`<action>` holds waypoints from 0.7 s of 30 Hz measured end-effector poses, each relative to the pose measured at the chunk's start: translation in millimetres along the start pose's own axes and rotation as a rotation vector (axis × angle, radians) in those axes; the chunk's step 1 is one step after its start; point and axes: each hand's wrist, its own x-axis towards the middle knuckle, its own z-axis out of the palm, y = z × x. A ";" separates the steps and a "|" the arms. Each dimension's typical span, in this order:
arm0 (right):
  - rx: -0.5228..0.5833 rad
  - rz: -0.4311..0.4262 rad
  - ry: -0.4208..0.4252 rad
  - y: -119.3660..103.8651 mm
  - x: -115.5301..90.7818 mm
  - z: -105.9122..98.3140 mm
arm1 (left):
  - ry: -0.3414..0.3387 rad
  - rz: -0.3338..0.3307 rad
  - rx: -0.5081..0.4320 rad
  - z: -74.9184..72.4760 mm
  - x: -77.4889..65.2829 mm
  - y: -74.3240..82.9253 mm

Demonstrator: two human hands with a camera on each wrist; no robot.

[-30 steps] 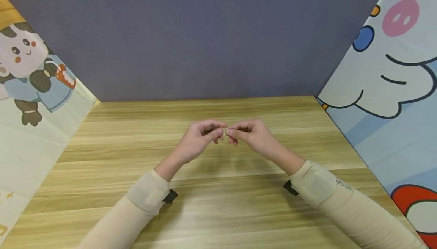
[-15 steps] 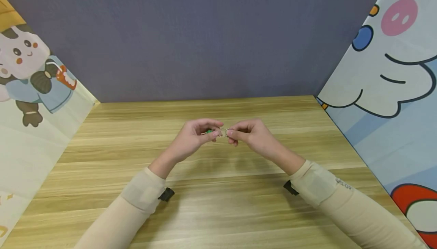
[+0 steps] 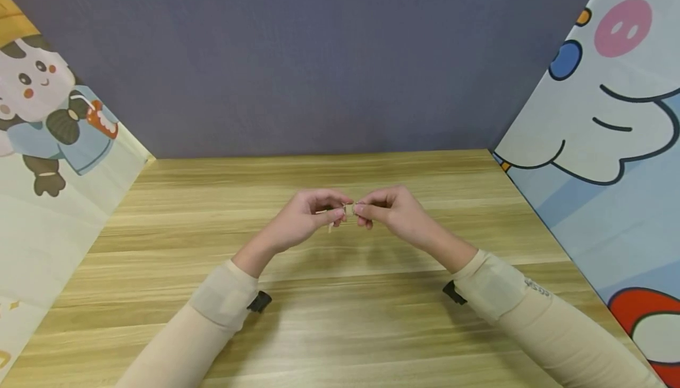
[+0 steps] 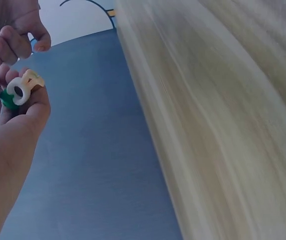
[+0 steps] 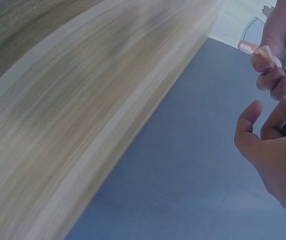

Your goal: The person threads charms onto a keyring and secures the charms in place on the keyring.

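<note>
Left hand (image 3: 303, 218) and right hand (image 3: 402, 215) pinch thin silver-coloured metal ring (image 3: 349, 208) over wood-grain desk (image 3: 350, 317); green-and-white plastic-looking charm (image 4: 25, 92) by left fingers. Uneven pull could slip ring loose.

I see the person's left arm (image 3: 177, 341) and right arm (image 3: 563, 332) slanting inward, sleeved almost to the wrists (image 3: 254, 258). The left hand (image 3: 294, 219) and right hand (image 3: 404, 214) nearly meet in front, each pinching between thumb and bent forefinger, fingertips (image 3: 338, 213) close together.
</note>
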 end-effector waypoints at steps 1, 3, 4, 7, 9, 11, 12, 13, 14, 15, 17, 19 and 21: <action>0.000 -0.002 0.001 0.0 -0.1 0.1 | 0.004 -0.004 -0.010 -0.1 0.3 -1.2; -0.001 -0.010 0.000 0.6 -0.3 0.1 | 0.018 -0.009 -0.033 -0.3 0.4 -2.2; -0.001 -0.013 -0.002 0.9 -0.5 0.2 | 0.024 -0.009 -0.040 -0.5 0.7 -2.6; -0.009 -0.017 -0.010 2.1 -0.5 0.7 | 0.035 -0.012 -0.052 -1.2 0.9 -1.5; -0.016 -0.016 -0.013 2.8 -0.3 0.9 | 0.038 -0.009 -0.052 -1.9 0.8 -0.7; -0.027 -0.014 -0.016 3.3 -0.2 0.8 | 0.041 -0.014 -0.047 -2.4 0.7 0.7; -0.036 -0.016 -0.019 3.4 -0.2 0.8 | 0.040 -0.012 -0.036 -2.5 1.1 0.8; -0.045 -0.019 -0.025 3.5 -0.2 0.7 | 0.038 -0.011 -0.022 -2.5 1.2 1.4; -0.053 -0.020 -0.034 3.4 -0.3 0.6 | 0.035 -0.008 -0.002 -2.3 1.4 2.0; -0.059 -0.022 -0.044 3.3 -0.4 0.6 | 0.032 -0.001 0.021 -1.9 1.8 3.1; -0.080 -0.025 -0.072 2.7 -0.9 0.4 | 0.018 0.032 0.079 -1.0 2.7 4.4; -0.107 -0.031 -0.101 2.4 -1.4 0.0 | 0.007 0.061 0.149 0.1 3.3 6.4; -0.134 -0.038 -0.121 2.6 -1.7 -0.4 | -0.001 0.095 0.229 1.0 3.7 7.9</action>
